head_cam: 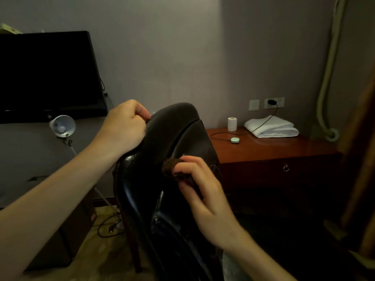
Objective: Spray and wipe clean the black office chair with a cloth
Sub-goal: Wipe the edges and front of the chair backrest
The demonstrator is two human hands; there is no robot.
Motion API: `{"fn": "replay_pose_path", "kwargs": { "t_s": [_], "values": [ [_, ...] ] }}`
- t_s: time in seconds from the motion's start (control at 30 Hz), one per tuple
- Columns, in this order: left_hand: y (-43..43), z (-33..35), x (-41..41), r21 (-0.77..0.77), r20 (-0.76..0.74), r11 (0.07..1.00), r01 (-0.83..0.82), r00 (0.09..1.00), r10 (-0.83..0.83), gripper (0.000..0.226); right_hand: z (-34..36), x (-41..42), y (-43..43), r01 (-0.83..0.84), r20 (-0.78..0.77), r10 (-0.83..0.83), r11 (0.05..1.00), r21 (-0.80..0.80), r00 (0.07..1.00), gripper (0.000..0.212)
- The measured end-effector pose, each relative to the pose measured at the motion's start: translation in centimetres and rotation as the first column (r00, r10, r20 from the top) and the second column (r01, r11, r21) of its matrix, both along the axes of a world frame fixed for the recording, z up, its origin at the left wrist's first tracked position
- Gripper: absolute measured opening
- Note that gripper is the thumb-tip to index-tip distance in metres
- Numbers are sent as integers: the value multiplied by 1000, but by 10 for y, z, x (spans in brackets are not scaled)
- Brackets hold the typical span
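Observation:
The black office chair (174, 126) fills the middle of the view, its glossy leather back tilted towards me. My left hand (123, 126) grips the top left edge of the backrest. A dark brown cloth (172, 169) is bunched in my right hand (200, 191), pressed against the front of the backrest below the top. No spray bottle is in sight.
A grey desk (30, 151) at the left carries a dark monitor (46, 74) and a small white lamp (63, 125). A wooden cabinet (280, 157) at the right holds a folded white towel (272, 127), a white roll (232, 124) and a charging cable. Cables lie on the floor (109, 226).

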State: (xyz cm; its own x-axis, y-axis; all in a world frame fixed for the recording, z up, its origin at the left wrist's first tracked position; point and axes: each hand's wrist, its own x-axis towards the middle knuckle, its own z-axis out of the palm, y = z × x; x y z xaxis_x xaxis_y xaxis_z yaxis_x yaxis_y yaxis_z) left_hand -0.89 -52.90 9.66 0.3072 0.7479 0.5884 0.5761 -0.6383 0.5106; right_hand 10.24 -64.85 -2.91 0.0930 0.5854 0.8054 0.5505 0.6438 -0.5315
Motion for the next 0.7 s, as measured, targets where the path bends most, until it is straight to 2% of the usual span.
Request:
{"fn": "replay_pose_path", "kwargs": {
  "t_s": [0.1,0.2,0.3,0.47,0.57,0.7],
  "values": [
    [-3,1,2,30,-5,1000,-4,1000,5,29,19,35,18,36,-98,-36,999,1,995,24],
    [-3,2,0,50,-11,999,-23,1000,23,30,40,97,75,259,-221,-263,965,-45,939,24],
    [-3,2,0,63,-20,998,-23,999,24,30,40,163,140,394,-236,-432,899,-192,870,26],
    [5,0,-1,54,-4,999,2,1000,-2,29,-9,200,205,303,-271,-444,848,-434,854,30],
    [10,0,0,22,-4,1000,14,1000,-14,30,-31,190,207,350,-305,-499,832,-430,811,30],
    [11,4,5,30,-32,999,-17,999,18,27,-47,164,178,305,-323,-423,883,-356,846,24]
  ]
}}
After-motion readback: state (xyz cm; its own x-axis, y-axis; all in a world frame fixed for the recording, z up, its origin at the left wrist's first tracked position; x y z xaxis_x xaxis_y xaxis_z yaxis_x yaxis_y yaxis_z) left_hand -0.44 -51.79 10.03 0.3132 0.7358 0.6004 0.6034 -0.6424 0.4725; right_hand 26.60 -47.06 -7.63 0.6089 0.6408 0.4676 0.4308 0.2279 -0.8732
